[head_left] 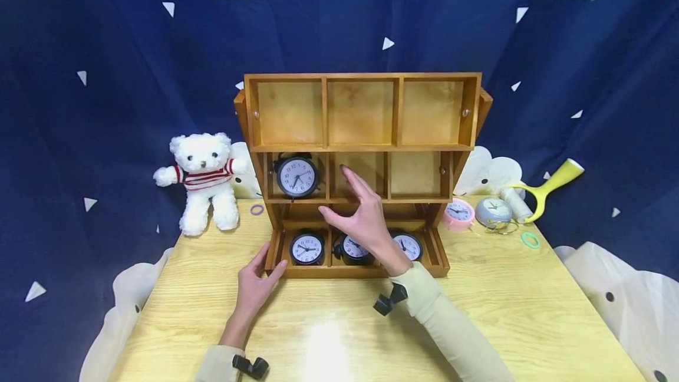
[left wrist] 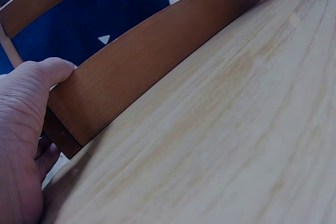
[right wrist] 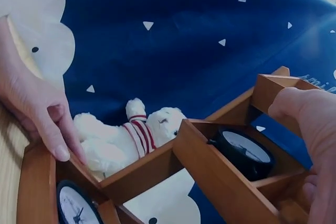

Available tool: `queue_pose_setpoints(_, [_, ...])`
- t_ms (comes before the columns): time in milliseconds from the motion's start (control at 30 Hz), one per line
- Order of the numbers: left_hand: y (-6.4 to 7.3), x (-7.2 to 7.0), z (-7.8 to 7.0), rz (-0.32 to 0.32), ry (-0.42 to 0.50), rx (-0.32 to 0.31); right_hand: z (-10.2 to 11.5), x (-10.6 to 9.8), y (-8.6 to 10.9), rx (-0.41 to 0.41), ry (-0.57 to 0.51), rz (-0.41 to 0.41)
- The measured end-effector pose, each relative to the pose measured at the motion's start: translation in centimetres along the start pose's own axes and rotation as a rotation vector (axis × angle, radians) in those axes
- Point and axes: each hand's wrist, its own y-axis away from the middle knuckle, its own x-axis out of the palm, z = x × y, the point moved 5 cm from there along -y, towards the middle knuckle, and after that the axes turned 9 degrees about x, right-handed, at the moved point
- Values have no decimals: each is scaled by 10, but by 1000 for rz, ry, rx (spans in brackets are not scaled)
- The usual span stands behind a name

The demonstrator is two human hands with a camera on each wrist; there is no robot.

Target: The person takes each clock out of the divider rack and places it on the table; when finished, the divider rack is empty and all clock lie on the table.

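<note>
A three-tier wooden shelf (head_left: 366, 148) with compartments stands on the table. My left hand (head_left: 253, 287) grips its lower front left corner; in the left wrist view the thumb (left wrist: 58, 69) lies over the front board's edge and the fingers are at the side. My right hand (head_left: 366, 220) is in front of the middle tier, thumb and fingers spread apart, holding nothing. A black alarm clock (head_left: 297, 177) sits in the middle tier's left compartment. The bottom tier holds a left black clock (head_left: 307, 249), a middle one (head_left: 351, 247) partly hidden by my right hand, and a right one (head_left: 408, 245).
A white teddy bear (head_left: 204, 175) in a striped sweater sits left of the shelf, near a purple ring (head_left: 257, 210). On the right are a pink clock (head_left: 458, 214), a grey-blue clock (head_left: 494, 213), a yellow forked object (head_left: 551, 187) and a green ring (head_left: 530, 240).
</note>
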Motion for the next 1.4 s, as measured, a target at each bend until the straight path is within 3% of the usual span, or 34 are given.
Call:
queue_pose_setpoints(333, [-2,2,26,-25,26,45,18,30,-26,-17,81,78])
queue_pose_setpoints(667, [-1,2,26,-8,10,33,26,52,-35,60,290,171])
queue_pose_setpoints(767, [-2,2,26,-5,8,35,27,58,-36,31,369,155])
queue_pose_setpoints(1000, [-1,2,29,-8,4,36,23,67,-39,-65,484,35])
queue_pose_setpoints(1400, [-1,2,31,-6,-1,25,21,70,-42,-99,540,-38])
